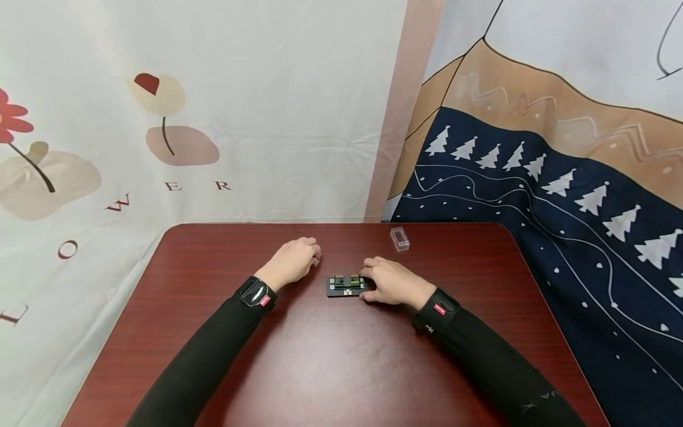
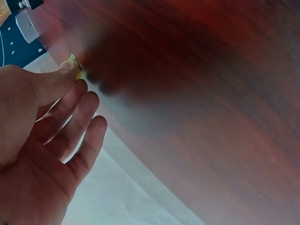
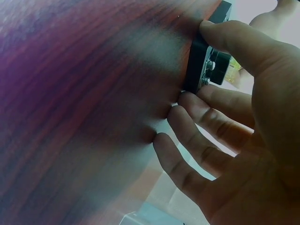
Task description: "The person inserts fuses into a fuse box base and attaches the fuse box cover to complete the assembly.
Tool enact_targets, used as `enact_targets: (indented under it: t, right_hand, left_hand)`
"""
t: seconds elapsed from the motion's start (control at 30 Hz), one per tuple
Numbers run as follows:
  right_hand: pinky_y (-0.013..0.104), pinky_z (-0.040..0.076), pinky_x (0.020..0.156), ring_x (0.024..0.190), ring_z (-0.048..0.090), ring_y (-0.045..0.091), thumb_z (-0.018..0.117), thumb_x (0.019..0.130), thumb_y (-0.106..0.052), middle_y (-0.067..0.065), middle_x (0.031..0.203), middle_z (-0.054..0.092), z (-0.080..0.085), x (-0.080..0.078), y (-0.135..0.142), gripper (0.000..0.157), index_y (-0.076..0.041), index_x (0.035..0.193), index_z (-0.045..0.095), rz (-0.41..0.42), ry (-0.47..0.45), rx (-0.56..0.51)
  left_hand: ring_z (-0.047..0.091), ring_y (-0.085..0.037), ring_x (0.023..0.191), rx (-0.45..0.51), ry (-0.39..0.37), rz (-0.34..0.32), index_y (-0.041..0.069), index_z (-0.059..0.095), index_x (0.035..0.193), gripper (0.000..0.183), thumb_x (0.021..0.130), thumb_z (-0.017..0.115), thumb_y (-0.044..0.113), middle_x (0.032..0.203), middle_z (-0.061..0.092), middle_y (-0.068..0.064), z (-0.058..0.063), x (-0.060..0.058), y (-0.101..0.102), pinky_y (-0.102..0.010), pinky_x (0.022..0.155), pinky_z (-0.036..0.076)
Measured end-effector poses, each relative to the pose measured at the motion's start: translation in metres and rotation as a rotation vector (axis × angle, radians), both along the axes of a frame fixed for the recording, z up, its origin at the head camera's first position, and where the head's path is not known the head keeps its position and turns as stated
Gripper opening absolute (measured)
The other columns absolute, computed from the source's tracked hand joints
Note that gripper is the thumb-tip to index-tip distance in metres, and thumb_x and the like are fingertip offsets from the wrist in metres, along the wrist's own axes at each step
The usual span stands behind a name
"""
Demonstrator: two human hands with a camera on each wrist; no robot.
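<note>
A small black block [image 1: 347, 292] with metal screws and yellowish parts lies on the table between the hands. At its right end, my right hand [image 1: 393, 281] grips it; the right wrist view shows the thumb on one edge of the block [image 3: 196, 65] and fingertips at the other. My left hand [image 1: 290, 261] is just left of the block, over the table. In the left wrist view, its thumb and forefinger pinch a tiny see-through yellow piece [image 2: 78, 74] with a shiny bit, mostly hidden by the fingertips. The other fingers are loosely bent.
A small clear plastic box [image 1: 399, 239] sits near the table's back edge, beyond the right hand. The dark red wooden table [image 1: 320, 367] has rounded back corners. Printed curtains [image 1: 299, 118] hang right behind it.
</note>
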State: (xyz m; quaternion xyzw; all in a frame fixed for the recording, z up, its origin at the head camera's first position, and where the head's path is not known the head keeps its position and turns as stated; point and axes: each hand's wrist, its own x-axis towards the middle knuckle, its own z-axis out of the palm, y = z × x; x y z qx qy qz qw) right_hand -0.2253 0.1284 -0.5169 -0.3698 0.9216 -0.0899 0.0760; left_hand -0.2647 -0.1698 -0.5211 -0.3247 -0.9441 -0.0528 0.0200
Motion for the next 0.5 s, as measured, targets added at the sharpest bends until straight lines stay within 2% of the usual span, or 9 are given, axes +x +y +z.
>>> enact_targets:
  t: [0.27, 0.5]
  right_hand:
    - [0.043, 0.059, 0.097, 0.108, 0.061, 0.019, 0.085, 0.096, -0.044, 0.005, 0.122, 0.067, 0.001, 0.000, 0.001, 0.051, -0.008, 0.132, 0.077, 0.000, 0.010, 0.002]
    - [0.045, 0.060, 0.102, 0.114, 0.064, 0.023, 0.085, 0.096, -0.044, 0.009, 0.130, 0.069, 0.002, -0.001, 0.001, 0.052, -0.007, 0.133, 0.077, 0.001, 0.009, 0.001]
  left_hand:
    - [0.069, -0.025, 0.101, 0.015, 0.001, 0.015, 0.014, 0.074, 0.100, 0.005, 0.106, 0.074, 0.014, 0.102, 0.068, -0.002, 0.001, 0.001, -0.001, -0.040, 0.091, 0.062]
    - [0.070, -0.025, 0.099, 0.041, 0.037, -0.016, 0.013, 0.075, 0.099, 0.008, 0.105, 0.076, 0.019, 0.100, 0.068, -0.001, 0.013, 0.015, 0.006, -0.042, 0.092, 0.061]
